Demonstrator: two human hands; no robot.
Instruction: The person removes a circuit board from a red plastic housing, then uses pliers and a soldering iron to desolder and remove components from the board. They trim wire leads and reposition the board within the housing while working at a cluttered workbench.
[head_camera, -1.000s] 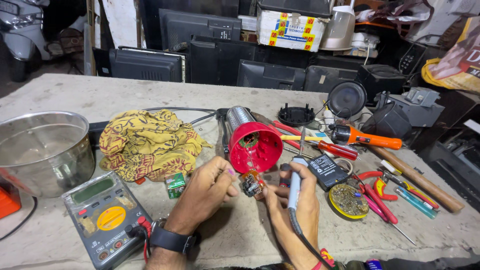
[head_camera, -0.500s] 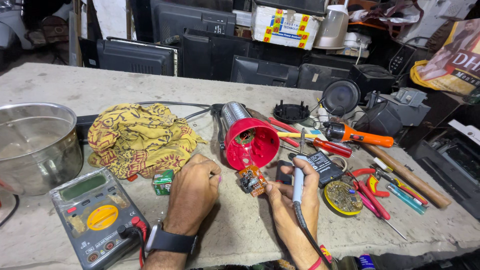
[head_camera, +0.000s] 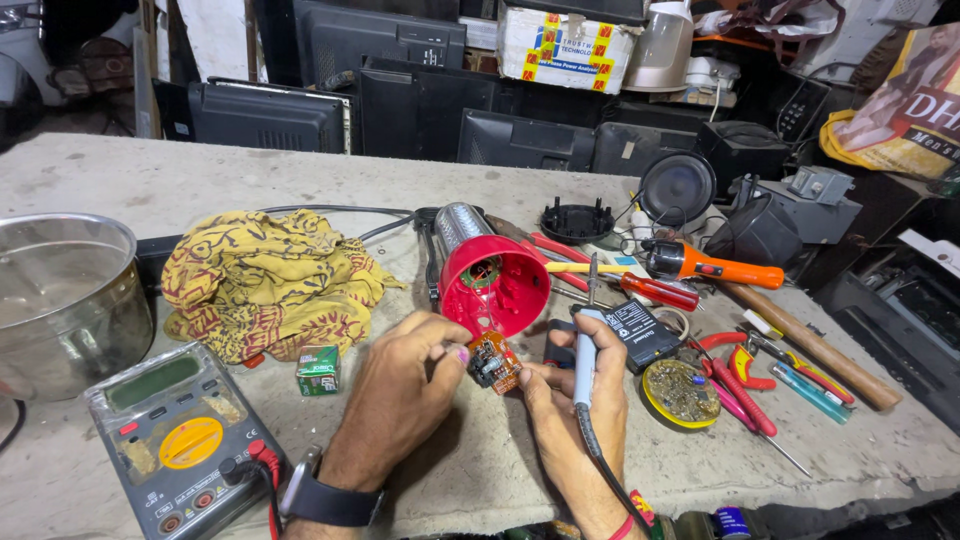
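Observation:
My left hand (head_camera: 400, 395) pinches a small orange circuit board (head_camera: 492, 362) just above the stone worktop (head_camera: 200, 185). My right hand (head_camera: 575, 400) holds a soldering iron (head_camera: 585, 345) upright by its white and blue handle, tip pointing up, with its fingers also touching the board's right edge. A red lamp housing (head_camera: 490, 285) with a silver reflector lies on its side just behind the board, its open end facing me.
A grey multimeter (head_camera: 175, 440) with red leads lies at front left, near a steel bowl (head_camera: 60, 300) and a yellow patterned cloth (head_camera: 265, 280). Screwdrivers (head_camera: 655, 290), red pliers (head_camera: 740, 385), an orange torch (head_camera: 705, 265) and a solder tin (head_camera: 682, 392) crowd the right. Monitors stand behind.
The view has shifted slightly. My two hands stay together at the circuit board, with the soldering iron still held upright in the right one.

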